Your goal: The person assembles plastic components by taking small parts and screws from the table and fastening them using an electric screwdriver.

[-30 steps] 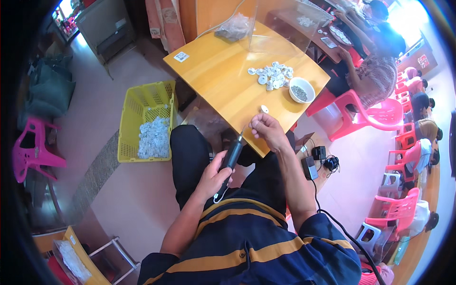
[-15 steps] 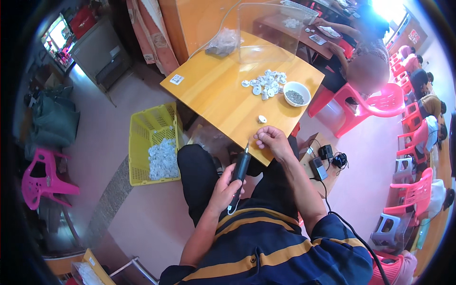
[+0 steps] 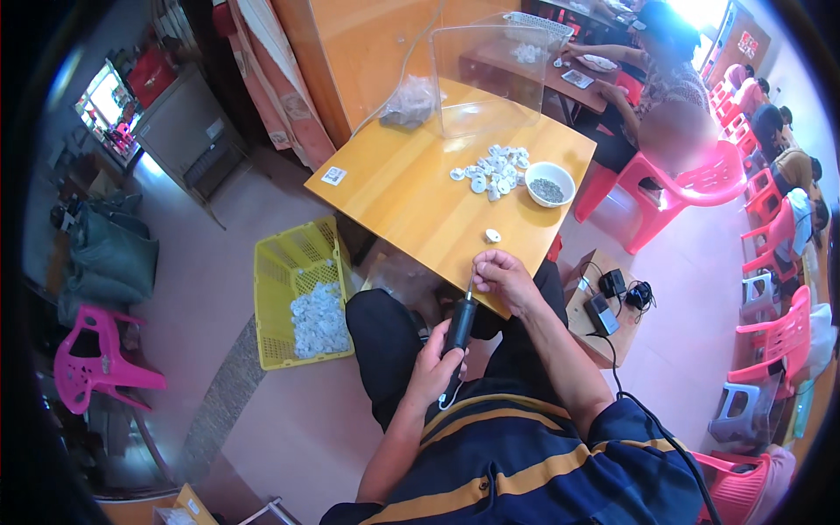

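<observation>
My left hand (image 3: 435, 369) is wrapped round a black electric screwdriver (image 3: 461, 322), its bit pointing up and away at the table's near edge. The fingertips of my right hand (image 3: 509, 280) are pinched together right at the bit's tip; whatever is between them is too small to make out. Just beyond them a single round white plastic piece (image 3: 492, 236) lies on the wooden table (image 3: 394, 201). Farther back is a loose pile of similar white pieces (image 3: 495, 171). Beside it stands a white bowl (image 3: 553, 168) of small grey metal parts, likely screws.
A clear plastic panel (image 3: 486, 83) stands at the table's back, near a plastic bag (image 3: 409, 101). At left on the floor, a yellow basket (image 3: 269, 302) holds many whitish pieces. Right of my legs, a box (image 3: 573, 315) carries adapters and a cable. A person sits on a pink chair (image 3: 700, 192).
My right fingertips have come to the screwdriver's tip, where a small gap showed before. The bit now points more upright. The whole view has shifted slightly.
</observation>
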{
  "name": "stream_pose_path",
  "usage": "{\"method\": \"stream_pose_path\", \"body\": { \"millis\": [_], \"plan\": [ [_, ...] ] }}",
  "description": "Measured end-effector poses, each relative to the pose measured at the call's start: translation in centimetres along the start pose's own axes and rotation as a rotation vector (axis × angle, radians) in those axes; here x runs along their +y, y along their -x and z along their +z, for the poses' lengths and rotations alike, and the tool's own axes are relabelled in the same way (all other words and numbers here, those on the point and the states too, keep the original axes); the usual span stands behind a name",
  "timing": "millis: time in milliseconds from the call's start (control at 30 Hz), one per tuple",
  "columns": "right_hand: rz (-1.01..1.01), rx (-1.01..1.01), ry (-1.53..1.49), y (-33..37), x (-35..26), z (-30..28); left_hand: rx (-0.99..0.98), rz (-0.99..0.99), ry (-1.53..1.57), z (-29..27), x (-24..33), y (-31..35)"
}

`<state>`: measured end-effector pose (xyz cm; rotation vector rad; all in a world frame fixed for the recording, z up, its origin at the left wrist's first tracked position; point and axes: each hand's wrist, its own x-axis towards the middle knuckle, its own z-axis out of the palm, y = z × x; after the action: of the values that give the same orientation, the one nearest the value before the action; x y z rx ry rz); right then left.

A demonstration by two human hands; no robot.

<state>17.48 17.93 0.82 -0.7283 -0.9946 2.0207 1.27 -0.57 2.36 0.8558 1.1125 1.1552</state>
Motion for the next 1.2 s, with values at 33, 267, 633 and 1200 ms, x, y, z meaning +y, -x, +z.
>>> {"method": "stream_pose_path", "body": {
  "millis": [33,267,633,1200],
  "plan": [
    [0.000,0.032,-0.015,0.1,-0.1,0.4,0.000,0.004,-0.003,-0.1,0.0,0.0],
    [-0.043,0.158,0.070,0.1,0.0,1.1,0.000,0.015,-0.045,-0.1,-0.3,-0.1],
    [-0.063,0.186,-0.094,-0.1,1.4,1.5,0.009,-0.029,0.036,0.3,-0.3,-0.1],
    [-0.127,0.207,-0.043,0.0,1.9,2.1,0.021,-0.057,0.147,0.5,-0.6,0.0]
  ]
}}
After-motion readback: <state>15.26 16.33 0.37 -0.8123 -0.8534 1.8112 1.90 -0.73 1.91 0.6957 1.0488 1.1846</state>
